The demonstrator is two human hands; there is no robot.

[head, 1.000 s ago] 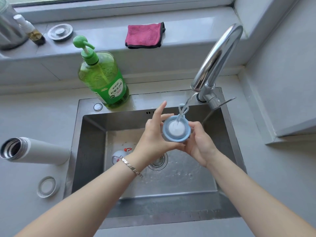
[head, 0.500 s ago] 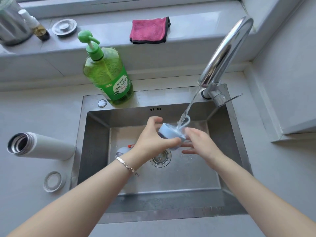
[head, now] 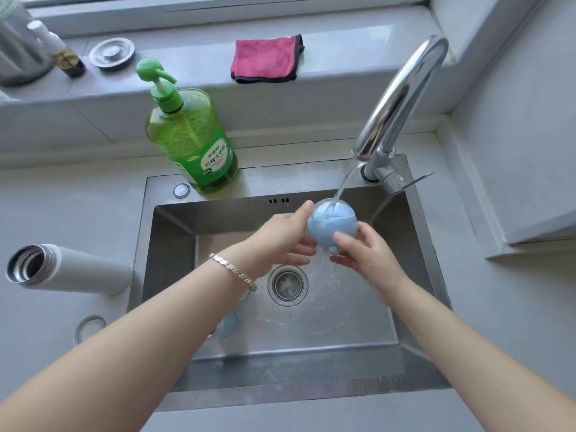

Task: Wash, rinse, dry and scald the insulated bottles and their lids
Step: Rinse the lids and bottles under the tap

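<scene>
While water from the faucet [head: 402, 98] strikes it, the blue lid [head: 331, 224] is held over the sink [head: 174, 244].
Left hand [head: 280, 238]: fingers grasp the lid's left side.
Right hand [head: 366, 254]: fingers grasp its lower right.
Hidden: a blue item [head: 229, 324] on the sink floor, mostly behind the left forearm; cannot identify.
Partly covered: ring [head: 88, 325] on the counter.
Count: one white insulated bottle [head: 71, 269], lying open; one soap dispenser [head: 190, 141]; one pink cloth [head: 266, 59].

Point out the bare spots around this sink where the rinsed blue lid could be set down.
Bare: counter right of the sink, beyond the faucet; sill between pink cloth and faucet. Crowded: left counter, with white bottle and ring; sill's left end.
</scene>
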